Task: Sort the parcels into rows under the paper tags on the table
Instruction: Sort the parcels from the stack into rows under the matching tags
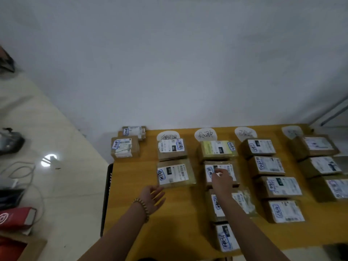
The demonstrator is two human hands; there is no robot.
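Brown cardboard parcels with white labels lie in rows on a yellow table [135, 178] under rounded paper tags [205, 134]. My right hand [222, 178] rests on the second parcel [231, 171] of the second tagged row, fingers curled over its label. My left hand [153, 196], with a bead bracelet on the wrist, hovers open just below the second parcel [174, 173] of the first tagged row, palm turned right. Two parcels [124, 147] sit apart at the table's far left corner, with no tag above them.
Two more rows of parcels [267, 165] fill the right side of the table under their own tags. A white wall stands behind the table. Left of it on the tiled floor lie cables [22, 172], a red bag [17, 216] and dark items.
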